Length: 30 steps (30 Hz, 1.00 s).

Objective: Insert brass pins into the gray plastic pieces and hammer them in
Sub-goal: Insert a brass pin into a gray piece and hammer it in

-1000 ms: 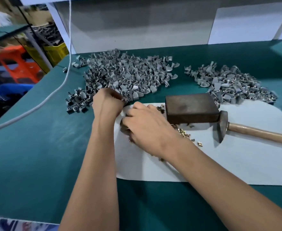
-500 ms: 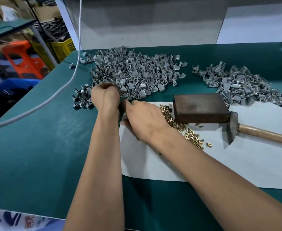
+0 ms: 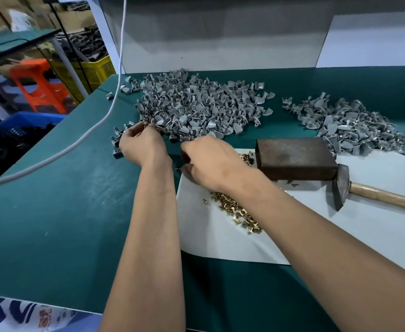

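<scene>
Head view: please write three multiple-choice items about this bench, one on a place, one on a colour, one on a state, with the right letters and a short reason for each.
1. Where does the hammer lie?
A. on the white sheet
B. on the orange stool
C. in the yellow crate

2. What colour is the table?
A. red
B. dark green
C. black

3. What is the left hand doing?
A. gripping the hammer
B. lying flat
C. pinching a gray piece

Answers: 1 A, its head sits on the sheet beside the metal block. 2 B, green surface throughout. 3 C, its fingers close on a piece at the pile's edge.
</scene>
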Each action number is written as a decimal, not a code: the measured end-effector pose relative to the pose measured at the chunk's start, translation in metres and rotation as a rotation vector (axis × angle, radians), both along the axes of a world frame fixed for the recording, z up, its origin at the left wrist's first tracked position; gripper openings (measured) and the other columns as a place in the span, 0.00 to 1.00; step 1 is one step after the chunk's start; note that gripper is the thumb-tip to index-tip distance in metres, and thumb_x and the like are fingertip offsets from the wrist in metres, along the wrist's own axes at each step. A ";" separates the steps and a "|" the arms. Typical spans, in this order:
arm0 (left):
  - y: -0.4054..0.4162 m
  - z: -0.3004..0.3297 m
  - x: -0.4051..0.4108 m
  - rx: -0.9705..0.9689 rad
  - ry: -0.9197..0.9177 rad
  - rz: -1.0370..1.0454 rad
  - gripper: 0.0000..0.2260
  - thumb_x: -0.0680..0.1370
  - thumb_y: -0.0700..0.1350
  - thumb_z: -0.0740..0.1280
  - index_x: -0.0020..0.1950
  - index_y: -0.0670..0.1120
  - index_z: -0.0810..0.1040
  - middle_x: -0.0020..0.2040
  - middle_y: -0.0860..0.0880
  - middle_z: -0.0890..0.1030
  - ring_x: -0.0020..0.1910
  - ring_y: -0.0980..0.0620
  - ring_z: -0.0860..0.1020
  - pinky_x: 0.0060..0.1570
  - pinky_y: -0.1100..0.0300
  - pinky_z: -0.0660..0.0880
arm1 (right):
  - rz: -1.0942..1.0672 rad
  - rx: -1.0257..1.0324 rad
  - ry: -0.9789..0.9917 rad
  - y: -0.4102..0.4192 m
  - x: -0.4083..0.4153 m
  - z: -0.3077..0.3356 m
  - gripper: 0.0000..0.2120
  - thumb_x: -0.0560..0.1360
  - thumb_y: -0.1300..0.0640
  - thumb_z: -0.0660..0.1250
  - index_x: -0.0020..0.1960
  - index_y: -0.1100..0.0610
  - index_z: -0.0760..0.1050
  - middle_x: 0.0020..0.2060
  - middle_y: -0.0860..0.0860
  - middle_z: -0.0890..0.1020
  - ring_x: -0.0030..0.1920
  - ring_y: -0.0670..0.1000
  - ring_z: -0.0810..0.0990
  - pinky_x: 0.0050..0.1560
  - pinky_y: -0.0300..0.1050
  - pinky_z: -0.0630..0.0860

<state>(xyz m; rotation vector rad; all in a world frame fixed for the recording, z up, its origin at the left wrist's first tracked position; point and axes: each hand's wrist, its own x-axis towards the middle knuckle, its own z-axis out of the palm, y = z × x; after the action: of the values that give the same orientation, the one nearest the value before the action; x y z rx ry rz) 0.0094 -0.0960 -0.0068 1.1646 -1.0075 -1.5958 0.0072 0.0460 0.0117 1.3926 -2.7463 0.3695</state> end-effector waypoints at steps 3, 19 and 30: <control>-0.001 0.001 0.003 -0.007 0.007 0.052 0.08 0.73 0.33 0.71 0.44 0.46 0.80 0.45 0.45 0.85 0.44 0.47 0.86 0.45 0.55 0.84 | 0.052 0.052 -0.006 -0.015 0.001 -0.007 0.13 0.80 0.51 0.68 0.58 0.58 0.78 0.50 0.56 0.77 0.45 0.55 0.69 0.43 0.48 0.67; -0.011 0.007 0.018 0.049 0.061 0.323 0.11 0.73 0.32 0.67 0.39 0.48 0.73 0.43 0.45 0.83 0.37 0.49 0.83 0.32 0.62 0.79 | 0.134 0.102 -0.147 -0.040 -0.004 0.002 0.10 0.76 0.67 0.64 0.50 0.53 0.78 0.42 0.52 0.80 0.45 0.57 0.81 0.45 0.48 0.76; -0.019 0.010 0.030 0.097 0.155 0.459 0.12 0.74 0.31 0.65 0.39 0.48 0.71 0.45 0.43 0.82 0.37 0.47 0.82 0.29 0.61 0.77 | 0.194 0.088 -0.144 -0.045 0.001 -0.011 0.15 0.79 0.48 0.71 0.61 0.54 0.76 0.54 0.55 0.80 0.54 0.58 0.79 0.55 0.51 0.76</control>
<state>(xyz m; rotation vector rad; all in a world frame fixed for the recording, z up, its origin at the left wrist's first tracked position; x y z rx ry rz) 0.0395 -0.1153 0.0031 1.2120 -0.5187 -1.3491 0.0081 0.0006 0.0004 1.7276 -2.7771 0.3744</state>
